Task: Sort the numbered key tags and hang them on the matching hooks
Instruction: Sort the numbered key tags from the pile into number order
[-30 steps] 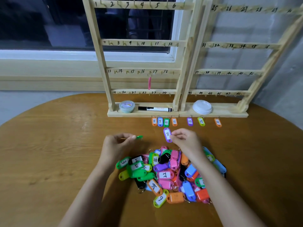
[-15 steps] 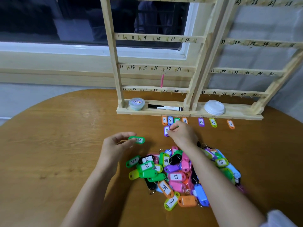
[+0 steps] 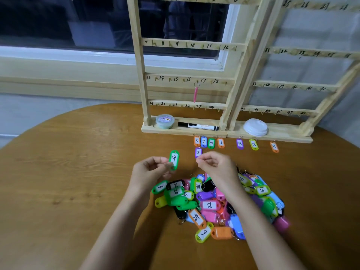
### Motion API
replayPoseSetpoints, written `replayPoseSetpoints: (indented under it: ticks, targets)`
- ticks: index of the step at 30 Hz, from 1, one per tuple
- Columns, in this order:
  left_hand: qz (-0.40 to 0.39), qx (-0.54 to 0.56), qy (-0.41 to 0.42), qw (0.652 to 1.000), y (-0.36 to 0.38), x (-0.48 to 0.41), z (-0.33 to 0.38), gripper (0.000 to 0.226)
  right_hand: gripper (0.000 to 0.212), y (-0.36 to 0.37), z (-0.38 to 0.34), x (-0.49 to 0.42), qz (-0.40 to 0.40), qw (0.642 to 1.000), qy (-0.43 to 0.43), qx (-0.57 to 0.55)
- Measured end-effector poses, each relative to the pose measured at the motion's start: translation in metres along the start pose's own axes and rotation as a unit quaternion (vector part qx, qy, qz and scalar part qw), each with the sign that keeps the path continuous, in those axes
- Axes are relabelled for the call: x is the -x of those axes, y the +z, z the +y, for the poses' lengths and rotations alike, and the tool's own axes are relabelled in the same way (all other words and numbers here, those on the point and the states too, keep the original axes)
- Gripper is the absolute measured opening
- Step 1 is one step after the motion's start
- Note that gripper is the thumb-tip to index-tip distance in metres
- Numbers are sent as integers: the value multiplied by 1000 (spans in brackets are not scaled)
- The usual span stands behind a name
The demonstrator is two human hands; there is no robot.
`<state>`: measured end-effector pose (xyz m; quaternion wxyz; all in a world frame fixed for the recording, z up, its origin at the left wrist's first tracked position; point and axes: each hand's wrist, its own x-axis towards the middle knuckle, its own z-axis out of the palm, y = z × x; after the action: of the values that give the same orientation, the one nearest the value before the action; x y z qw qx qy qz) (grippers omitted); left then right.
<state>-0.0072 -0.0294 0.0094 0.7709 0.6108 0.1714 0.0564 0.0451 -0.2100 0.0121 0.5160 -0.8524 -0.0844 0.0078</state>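
- The left hand [image 3: 151, 170] pinches a green tag [image 3: 174, 159] by its low end, with thumb and fingers tight on it. It holds the tag up straight above the table [image 3: 68, 172]. The white label faces us and reads 9 (or 6, if it is upside down).
- The right hand [image 3: 218, 166] is just beside it, with its fingers curled in and its thumb and first finger close together. Their tips are at the low end of a purple tag [image 3: 198, 152] marked 8. I cannot tell if they pinch that tag or only touch it.
- The purple tag sits just below a row of tags [image 3: 220, 142] lying on the table. The row goes orange 8, blue 9, green 10, orange 11, then a gap, then purple 13, yellow 15 and one more orange.
- Close to the person, under both wrists, is a big pile of tags [image 3: 209, 205] in many colours. Some show numbers, like 3, 22 and 24.
- Behind the row stands the wooden rack [image 3: 144, 75] with numbered hooks. One pink tag [image 3: 195, 94] hangs near the number 17.
- On the rack's bottom board lie a little round tub [image 3: 164, 121], a black marker [image 3: 198, 126] and a white lid [image 3: 255, 127].
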Motion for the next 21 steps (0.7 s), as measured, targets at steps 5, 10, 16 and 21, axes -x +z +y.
replayPoseSetpoints:
  ticks: [5, 10, 16, 21]
  targets:
    - [-16, -11, -2, 1000, 11, 16, 0, 6, 9, 2, -15, 31, -31, 994, 3, -101]
    - [-33, -55, -5, 998, 12, 24, -4, 7, 12, 10, -19, 42, -27, 989, 26, -141]
    - [11, -160, 67, 985, -13, 21, 0, 9, 10, 7, -15, 47, 18, 984, 45, -173]
    - [32, -408, 165, 897, -39, 10, -6, 14, 10, -9, -6, 46, 40, 983, 59, -171]
